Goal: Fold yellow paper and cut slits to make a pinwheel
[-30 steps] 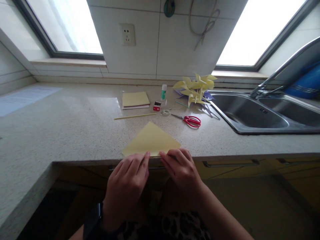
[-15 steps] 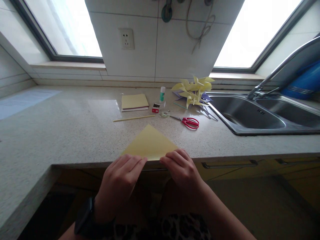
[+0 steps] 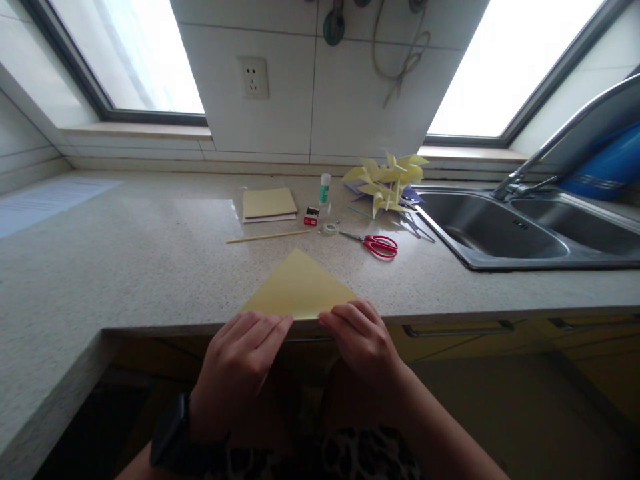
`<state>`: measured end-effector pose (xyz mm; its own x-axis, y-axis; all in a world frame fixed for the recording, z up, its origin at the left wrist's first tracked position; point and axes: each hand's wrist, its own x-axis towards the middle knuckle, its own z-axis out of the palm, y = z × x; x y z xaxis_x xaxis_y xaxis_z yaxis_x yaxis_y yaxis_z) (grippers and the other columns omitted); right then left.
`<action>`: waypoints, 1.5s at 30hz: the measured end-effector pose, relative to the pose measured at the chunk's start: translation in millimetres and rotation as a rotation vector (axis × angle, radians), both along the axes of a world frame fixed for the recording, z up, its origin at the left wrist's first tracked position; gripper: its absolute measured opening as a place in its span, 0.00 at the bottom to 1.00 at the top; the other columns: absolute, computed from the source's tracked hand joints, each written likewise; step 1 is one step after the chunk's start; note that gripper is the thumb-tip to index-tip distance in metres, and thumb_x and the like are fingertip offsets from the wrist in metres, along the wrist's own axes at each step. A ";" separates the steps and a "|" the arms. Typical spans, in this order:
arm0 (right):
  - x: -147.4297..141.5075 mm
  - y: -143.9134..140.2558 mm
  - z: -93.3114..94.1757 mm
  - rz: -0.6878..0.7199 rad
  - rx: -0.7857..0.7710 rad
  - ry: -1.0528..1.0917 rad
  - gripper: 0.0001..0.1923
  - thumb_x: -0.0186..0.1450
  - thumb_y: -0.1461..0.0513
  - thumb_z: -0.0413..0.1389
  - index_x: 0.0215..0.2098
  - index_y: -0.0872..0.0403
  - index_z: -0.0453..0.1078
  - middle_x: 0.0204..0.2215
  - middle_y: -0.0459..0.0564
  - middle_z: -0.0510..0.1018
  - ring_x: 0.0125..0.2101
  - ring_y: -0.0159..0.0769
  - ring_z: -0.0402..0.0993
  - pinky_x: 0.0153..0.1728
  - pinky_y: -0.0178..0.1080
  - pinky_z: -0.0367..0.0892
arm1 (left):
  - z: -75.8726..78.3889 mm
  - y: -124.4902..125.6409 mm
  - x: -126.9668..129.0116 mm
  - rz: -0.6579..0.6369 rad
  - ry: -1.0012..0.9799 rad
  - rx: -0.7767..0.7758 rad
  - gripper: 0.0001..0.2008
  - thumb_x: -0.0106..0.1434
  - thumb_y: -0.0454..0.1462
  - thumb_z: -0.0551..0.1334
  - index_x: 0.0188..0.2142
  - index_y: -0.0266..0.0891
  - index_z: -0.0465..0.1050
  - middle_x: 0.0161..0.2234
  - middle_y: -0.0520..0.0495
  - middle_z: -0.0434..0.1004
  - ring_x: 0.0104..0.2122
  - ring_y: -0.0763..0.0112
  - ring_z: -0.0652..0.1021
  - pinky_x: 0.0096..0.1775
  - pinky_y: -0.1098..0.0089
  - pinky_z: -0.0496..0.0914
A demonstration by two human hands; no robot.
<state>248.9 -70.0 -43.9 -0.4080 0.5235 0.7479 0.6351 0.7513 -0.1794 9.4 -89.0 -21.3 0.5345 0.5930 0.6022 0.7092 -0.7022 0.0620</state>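
Note:
A sheet of yellow paper (image 3: 300,287), folded into a triangle, lies at the counter's front edge with its point facing away from me. My left hand (image 3: 245,347) grips the folded edge on the left, fingers on top. On the right part of the same edge, my right hand (image 3: 357,330) is closed with its fingertips pinching the fold. A short stretch of the crease shows between the two hands. Both thumbs are mostly hidden. Beyond the paper lie red-handled scissors (image 3: 381,246), a roll of clear tape (image 3: 330,229) and a thin yellow stick (image 3: 267,237).
Behind are a stack of coloured paper (image 3: 270,202), a glue stick (image 3: 325,189) and a small red box (image 3: 311,217). Yellow and purple paper pinwheels (image 3: 387,180) lie beside the steel sink (image 3: 473,262). A printed sheet (image 3: 55,200) rests at far left.
Almost nothing differs. Both hands stay on the folded edge, and the paper and hands appear shifted very slightly.

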 end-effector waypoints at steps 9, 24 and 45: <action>-1.9 0.3 1.5 0.005 0.003 0.014 0.06 0.67 0.69 0.62 0.43 0.56 0.75 0.33 0.51 0.78 0.35 0.38 0.69 0.39 0.43 0.68 | -1.3 -1.7 2.3 0.061 0.072 0.018 0.12 0.70 0.28 0.58 0.50 0.32 0.76 0.40 0.44 0.81 0.39 0.59 0.77 0.42 0.57 0.73; 1.0 2.4 3.1 0.030 -0.009 -0.036 0.04 0.69 0.68 0.59 0.42 0.56 0.73 0.33 0.50 0.78 0.34 0.37 0.69 0.39 0.43 0.65 | 3.0 4.1 1.1 0.049 0.063 -0.014 0.11 0.71 0.30 0.56 0.46 0.37 0.77 0.39 0.45 0.82 0.37 0.59 0.77 0.38 0.59 0.71; -3.5 1.2 0.7 0.000 0.019 0.005 0.03 0.69 0.68 0.60 0.40 0.54 0.74 0.31 0.48 0.80 0.33 0.37 0.67 0.36 0.42 0.63 | -4.0 -3.3 -0.6 0.082 0.107 0.109 0.13 0.69 0.28 0.61 0.51 0.36 0.76 0.44 0.47 0.83 0.39 0.62 0.79 0.42 0.60 0.70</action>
<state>245.4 -68.8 -43.2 -0.4046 0.5091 0.7597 0.6342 0.7547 -0.1681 8.8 -92.2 -25.2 0.5510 0.5719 0.6077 0.7632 -0.6399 -0.0898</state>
